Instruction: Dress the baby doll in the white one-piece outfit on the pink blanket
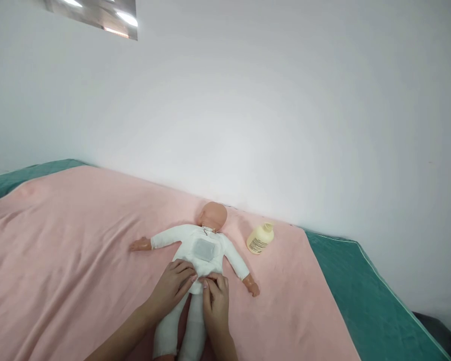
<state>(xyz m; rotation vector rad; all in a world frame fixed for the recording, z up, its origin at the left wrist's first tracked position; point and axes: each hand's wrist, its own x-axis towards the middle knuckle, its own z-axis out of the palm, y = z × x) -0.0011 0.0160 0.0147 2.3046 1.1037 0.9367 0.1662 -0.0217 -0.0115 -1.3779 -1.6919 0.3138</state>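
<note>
A baby doll (pixel 191 245) with a white cloth body lies on a pink blanket, its head toward the wall and its arms spread. On its chest is a grey rectangular patch (pixel 204 249). My left hand (pixel 173 286) rests on the doll's lower torso from the left, its fingers bent and close together. From the right, my right hand (pixel 216 296) touches the same area, thumb and fingers pinched. The fingertips of both hands are near each other; whatever they grip there is too small to make out.
A pale yellow bottle (pixel 260 238) stands right of the doll, near the wall (pixel 248 110). The pink blanket (pixel 78 225) has folds at the left. Green sheet (pixel 364 296) shows at both sides, and a dark object (pixel 441 333) sits at the lower right.
</note>
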